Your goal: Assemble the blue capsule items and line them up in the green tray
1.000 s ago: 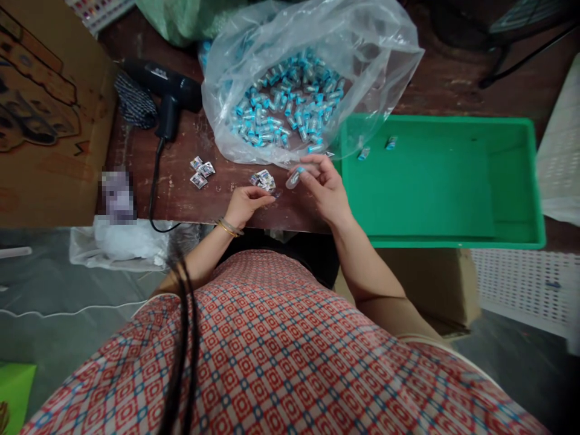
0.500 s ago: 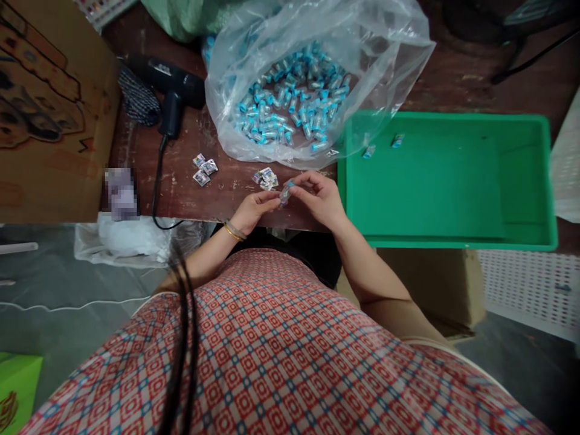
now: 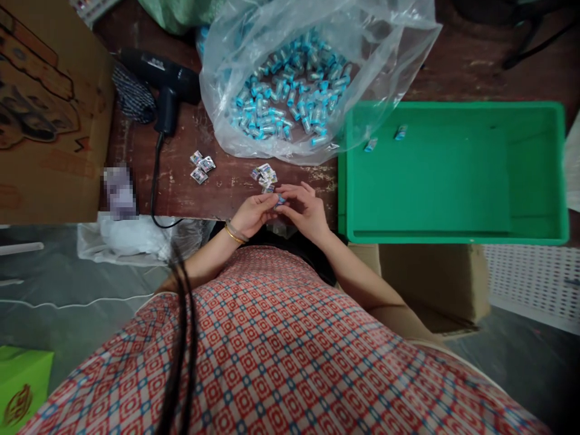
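Both my hands meet just above the table's front edge, around a small clear vial with a blue cap (image 3: 280, 200). My left hand (image 3: 249, 216) pinches it between thumb and fingers. The fingertips of my right hand (image 3: 308, 212) close on it from the other side, partly covering it. Right behind my fingers is a little pile of printed sleeves (image 3: 266, 174); farther left are a few more printed pieces (image 3: 202, 166). Many blue-capped vials (image 3: 272, 115) fill an open clear plastic bag (image 3: 222, 136) beyond.
To the right stands a green tray (image 3: 435, 237) with two small printed vials (image 3: 400, 132) inside. A black heat gun (image 3: 168, 90) lies at the left, its cord running to the table's front edge. A cardboard box (image 3: 49, 121) borders the far left.
My right hand has come lower and closer to my left, its fingers now covering more of the vial. The vial has moved slightly down and left. The view has shifted a little.
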The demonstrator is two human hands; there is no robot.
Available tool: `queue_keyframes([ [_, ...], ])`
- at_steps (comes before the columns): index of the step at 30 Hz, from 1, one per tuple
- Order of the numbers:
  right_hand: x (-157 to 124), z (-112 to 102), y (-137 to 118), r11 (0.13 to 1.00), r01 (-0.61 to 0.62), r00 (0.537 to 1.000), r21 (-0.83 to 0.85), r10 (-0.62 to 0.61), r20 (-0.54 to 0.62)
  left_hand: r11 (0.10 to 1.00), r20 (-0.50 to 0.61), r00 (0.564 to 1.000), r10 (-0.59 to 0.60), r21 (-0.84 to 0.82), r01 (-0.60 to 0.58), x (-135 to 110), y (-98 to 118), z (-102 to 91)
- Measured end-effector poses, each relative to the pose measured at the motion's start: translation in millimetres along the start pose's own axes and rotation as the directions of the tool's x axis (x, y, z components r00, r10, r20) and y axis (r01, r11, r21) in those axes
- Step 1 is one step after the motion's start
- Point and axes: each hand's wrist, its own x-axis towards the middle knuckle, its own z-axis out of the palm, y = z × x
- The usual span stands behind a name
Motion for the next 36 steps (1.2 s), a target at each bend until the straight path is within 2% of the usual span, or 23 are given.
queue_keyframes([
  [6, 4.0, -2.8, 4.8, 1.000, -0.005, 1.000, -0.004, 0.005, 0.014, 1.000, -0.013, 1.000, -0.005, -0.030, 0.004, -0.9, 2.4, 6.5],
  [19, 8.8, -8.3, 15.9, 1.000, 0.013, 0.995, 0.020, -0.015, 0.102, 0.999, -0.013, 0.999, -0.040, -0.012, 0.040, -0.9, 0.2, 3.0],
  [22, 3.9, -5.4, 14.9, 0.997, 0.051, 0.999, -0.054, -0.052, -0.006, 1.000, -0.034, 0.999, -0.010, -0.027, 0.009, -0.5, 2.1, 6.4],
  [24, -0.5, -1.6, 13.2, 0.988, 0.087, 0.995, -0.129, -0.093, -0.035, 0.999, -0.036, 0.999, -0.003, -0.038, 0.002, -0.9, 2.6, 9.8],
  [28, -3.9, 3.5, 10.9, 0.960, 0.151, 0.986, -0.237, -0.162, -0.027, 0.998, -0.021, 1.000, -0.001, -0.063, -0.001, -2.9, 0.9, 18.0],
  [31, -1.7, 1.7, 9.5, 0.948, 0.141, 0.985, -0.287, -0.162, -0.051, 0.997, -0.020, 1.000, 0.001, -0.081, -0.003, -5.0, 0.5, 22.6],
  [36, -3.6, -3.2, 6.6, 0.955, 0.184, 0.983, -0.231, -0.184, 0.024, 0.998, 0.012, 0.999, -0.037, -0.056, 0.038, -9.2, 4.1, 21.5],
])
